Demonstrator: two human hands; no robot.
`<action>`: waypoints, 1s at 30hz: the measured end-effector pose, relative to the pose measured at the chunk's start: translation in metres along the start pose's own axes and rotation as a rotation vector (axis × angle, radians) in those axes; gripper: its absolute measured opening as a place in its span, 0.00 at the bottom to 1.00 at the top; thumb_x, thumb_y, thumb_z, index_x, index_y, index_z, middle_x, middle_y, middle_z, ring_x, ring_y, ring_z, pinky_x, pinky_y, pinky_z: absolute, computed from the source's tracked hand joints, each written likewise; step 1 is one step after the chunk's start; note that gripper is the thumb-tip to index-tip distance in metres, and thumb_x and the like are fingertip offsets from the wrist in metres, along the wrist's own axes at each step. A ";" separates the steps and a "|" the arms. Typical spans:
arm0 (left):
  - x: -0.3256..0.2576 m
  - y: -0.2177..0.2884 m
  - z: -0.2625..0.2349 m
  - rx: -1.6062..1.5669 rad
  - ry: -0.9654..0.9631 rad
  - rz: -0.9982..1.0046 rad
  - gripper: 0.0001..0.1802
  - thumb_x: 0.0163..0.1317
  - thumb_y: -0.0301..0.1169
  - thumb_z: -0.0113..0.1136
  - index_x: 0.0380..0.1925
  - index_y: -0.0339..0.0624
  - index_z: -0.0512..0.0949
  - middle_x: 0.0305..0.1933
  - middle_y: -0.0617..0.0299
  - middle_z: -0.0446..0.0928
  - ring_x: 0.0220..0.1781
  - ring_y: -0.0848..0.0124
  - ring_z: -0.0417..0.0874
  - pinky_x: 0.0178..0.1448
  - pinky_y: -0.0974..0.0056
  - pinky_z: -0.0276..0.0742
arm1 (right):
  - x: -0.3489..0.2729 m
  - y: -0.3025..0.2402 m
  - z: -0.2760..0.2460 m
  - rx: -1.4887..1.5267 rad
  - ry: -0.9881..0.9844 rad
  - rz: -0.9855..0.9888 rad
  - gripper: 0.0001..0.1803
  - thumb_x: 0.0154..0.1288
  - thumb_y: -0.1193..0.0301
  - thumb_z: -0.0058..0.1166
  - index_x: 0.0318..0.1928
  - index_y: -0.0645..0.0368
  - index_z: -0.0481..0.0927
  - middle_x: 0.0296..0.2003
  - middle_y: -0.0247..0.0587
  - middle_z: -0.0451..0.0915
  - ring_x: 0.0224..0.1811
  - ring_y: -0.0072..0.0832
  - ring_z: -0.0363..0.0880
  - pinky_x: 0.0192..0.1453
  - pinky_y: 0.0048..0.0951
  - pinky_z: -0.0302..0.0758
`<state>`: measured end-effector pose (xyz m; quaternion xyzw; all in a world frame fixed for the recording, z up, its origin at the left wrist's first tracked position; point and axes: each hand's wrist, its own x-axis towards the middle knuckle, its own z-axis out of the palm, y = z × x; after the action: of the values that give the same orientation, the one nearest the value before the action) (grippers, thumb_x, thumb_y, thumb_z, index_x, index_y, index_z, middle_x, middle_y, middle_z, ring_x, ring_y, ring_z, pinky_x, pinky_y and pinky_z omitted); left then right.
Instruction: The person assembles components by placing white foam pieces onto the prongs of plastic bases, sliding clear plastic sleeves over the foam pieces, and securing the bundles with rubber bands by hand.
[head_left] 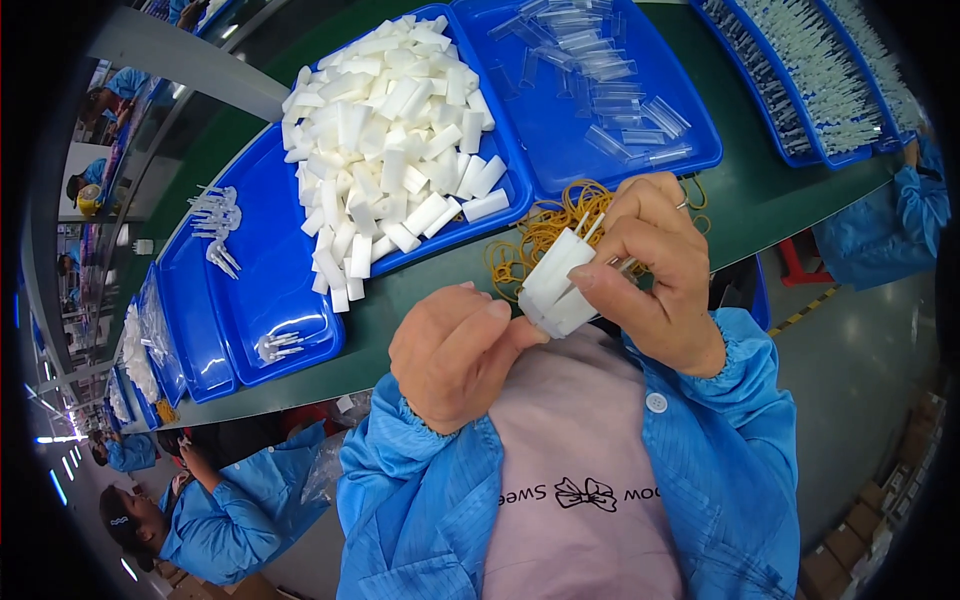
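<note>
Fingers of the right hand [655, 270] pinch a pair of white blocks [560, 283], thumb pressed to the near face, while thin pale rods [592, 226] stand up beside them. The left hand [450, 352] curls in at the lower end, a fingertip at the blocks' bottom edge; whether its thumb and finger close on them cannot be told. The pair is held tilted in front of the worker's chest, a narrow gap running between the blocks.

The step in hand appears to be bringing the pieces together by hand. The next move seems to call for a steady right pinch and a light left fingertip to square up the lower ends.

Just beyond lie tangled yellow bands [550, 228] on a green table [430, 275]. Farther out, a blue tray [517, 170] bears heaped white pieces [385, 130], another [690, 95] holds clear sleeves [615, 100], and a third [265, 270], to the left, carries small white pronged parts [215, 212].
</note>
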<state>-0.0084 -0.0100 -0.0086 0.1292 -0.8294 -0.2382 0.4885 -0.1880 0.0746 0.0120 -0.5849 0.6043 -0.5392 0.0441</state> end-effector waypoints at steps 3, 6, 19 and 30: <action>-0.004 -0.003 0.000 -0.015 0.010 -0.032 0.31 0.33 0.28 0.80 0.42 0.40 0.76 0.32 0.56 0.79 0.32 0.61 0.82 0.40 0.60 0.82 | 0.004 -0.001 0.000 -0.004 -0.005 -0.016 0.13 0.47 0.68 0.67 0.20 0.56 0.75 0.24 0.34 0.70 0.32 0.31 0.65 0.37 0.32 0.59; -0.001 0.000 0.000 -0.143 -0.020 -0.215 0.33 0.36 0.27 0.80 0.46 0.36 0.76 0.36 0.53 0.80 0.36 0.63 0.83 0.44 0.63 0.81 | 0.008 0.006 -0.003 0.123 -0.084 0.084 0.12 0.48 0.67 0.67 0.20 0.56 0.76 0.24 0.34 0.70 0.32 0.30 0.64 0.38 0.31 0.58; -0.014 -0.013 0.003 -0.897 -0.099 -0.795 0.13 0.55 0.16 0.64 0.41 0.30 0.79 0.44 0.55 0.76 0.44 0.71 0.80 0.50 0.69 0.79 | 0.010 0.007 -0.003 0.019 -0.124 0.000 0.14 0.57 0.61 0.62 0.22 0.56 0.78 0.26 0.33 0.71 0.33 0.31 0.63 0.41 0.32 0.57; -0.004 -0.011 -0.006 -0.361 -0.109 -0.578 0.09 0.56 0.19 0.64 0.37 0.32 0.77 0.40 0.56 0.76 0.39 0.71 0.79 0.44 0.70 0.79 | 0.068 0.108 -0.037 -0.547 -0.124 0.021 0.06 0.57 0.70 0.60 0.34 0.58 0.82 0.34 0.39 0.78 0.39 0.37 0.74 0.45 0.34 0.69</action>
<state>-0.0013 -0.0189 -0.0150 0.2576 -0.7276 -0.5164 0.3708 -0.3060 0.0169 -0.0094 -0.6005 0.7295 -0.3190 -0.0730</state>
